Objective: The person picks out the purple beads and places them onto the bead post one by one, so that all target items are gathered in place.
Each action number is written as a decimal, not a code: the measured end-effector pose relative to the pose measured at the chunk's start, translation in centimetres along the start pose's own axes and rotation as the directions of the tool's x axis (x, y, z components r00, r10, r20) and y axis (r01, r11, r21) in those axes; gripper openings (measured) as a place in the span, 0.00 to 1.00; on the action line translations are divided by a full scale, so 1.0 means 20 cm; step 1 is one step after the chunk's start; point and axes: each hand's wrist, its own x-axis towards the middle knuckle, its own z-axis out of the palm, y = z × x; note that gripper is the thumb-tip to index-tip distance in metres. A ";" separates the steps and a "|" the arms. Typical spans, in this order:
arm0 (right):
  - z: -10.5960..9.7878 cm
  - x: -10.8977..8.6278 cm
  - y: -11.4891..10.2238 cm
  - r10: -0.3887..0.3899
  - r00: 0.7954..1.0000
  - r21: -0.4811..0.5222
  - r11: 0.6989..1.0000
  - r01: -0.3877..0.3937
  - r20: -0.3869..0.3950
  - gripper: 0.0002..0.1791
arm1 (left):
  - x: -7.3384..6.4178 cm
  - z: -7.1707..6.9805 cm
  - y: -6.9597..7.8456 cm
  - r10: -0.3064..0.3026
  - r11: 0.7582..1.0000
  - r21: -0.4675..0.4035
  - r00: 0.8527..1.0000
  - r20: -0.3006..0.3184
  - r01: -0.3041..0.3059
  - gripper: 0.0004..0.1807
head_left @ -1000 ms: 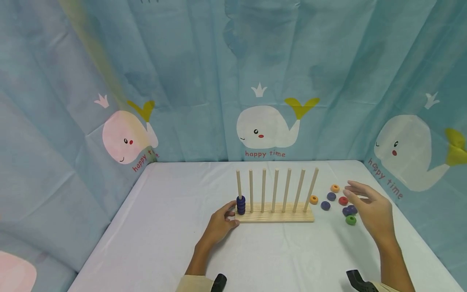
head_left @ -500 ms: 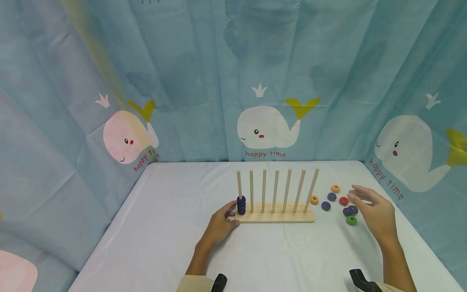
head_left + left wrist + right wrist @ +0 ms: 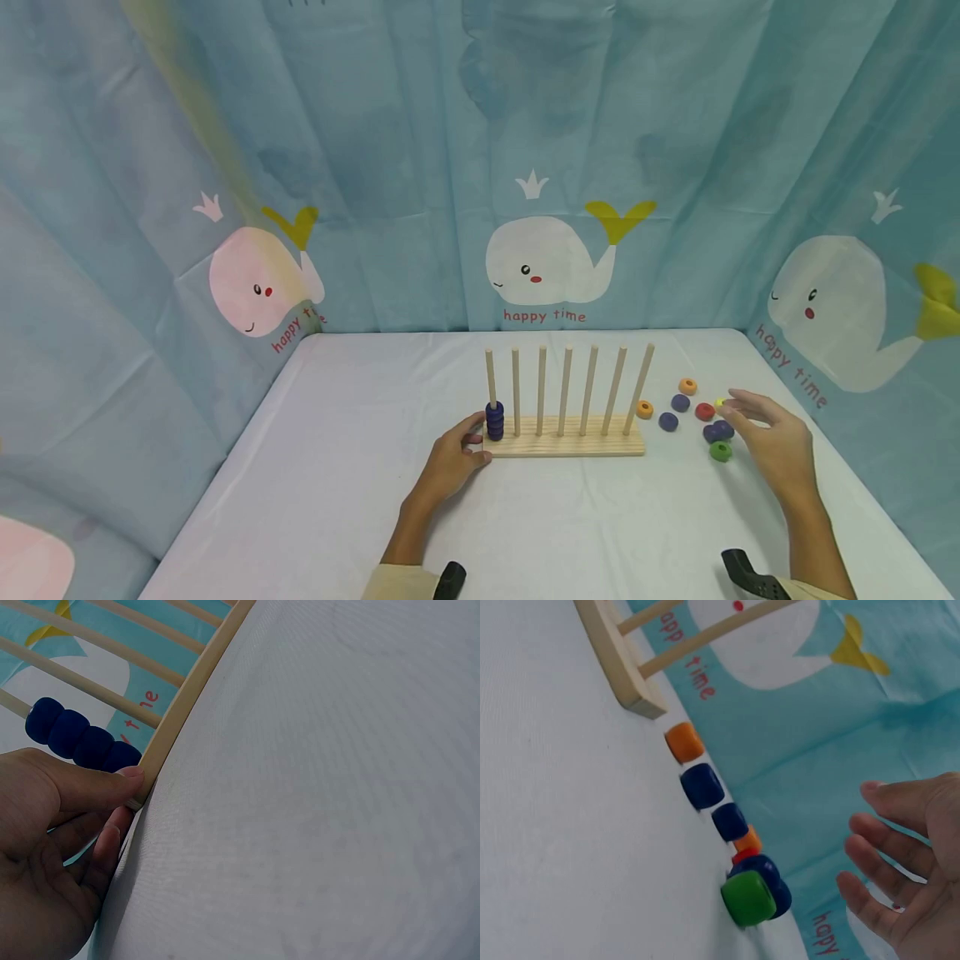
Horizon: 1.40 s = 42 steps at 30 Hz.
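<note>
A wooden peg rack (image 3: 562, 447) stands on the white table, with upright pegs along its base. Several dark blue beads (image 3: 495, 421) are stacked on its leftmost peg. My left hand (image 3: 448, 462) grips the left end of the base; the left wrist view shows the thumb on its front edge, near the blue beads (image 3: 82, 735). My right hand (image 3: 776, 442) is above the loose beads at the right, fingers relaxed, holding nothing in the right wrist view. By its fingertips are a yellow bead (image 3: 720, 402), partly hidden, a red bead (image 3: 704, 412) and a green bead (image 3: 721, 451).
Loose blue beads (image 3: 668, 422) and orange beads (image 3: 644, 409) lie between the rack's right end and my right hand. A blue curtain (image 3: 405, 167) printed with whales rises behind the table (image 3: 337, 467) and at its sides.
My right hand has moved slightly down and to the right above the beads. A yellow bead now shows beside its fingertips. My left hand and the rack stay in place.
</note>
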 end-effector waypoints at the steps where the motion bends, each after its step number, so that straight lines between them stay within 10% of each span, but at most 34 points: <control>1: 0.00 0.00 0.01 0.004 1.000 0.002 1.000 -0.004 0.001 0.31 | 0.00 0.00 0.00 -0.002 1.000 0.002 1.000 -0.001 0.002 0.36; 42: 0.09 0.04 0.26 0.118 0.986 -0.122 0.987 -0.104 0.114 0.30 | 0.00 0.00 0.00 -0.002 1.000 -0.009 1.000 0.009 0.002 0.36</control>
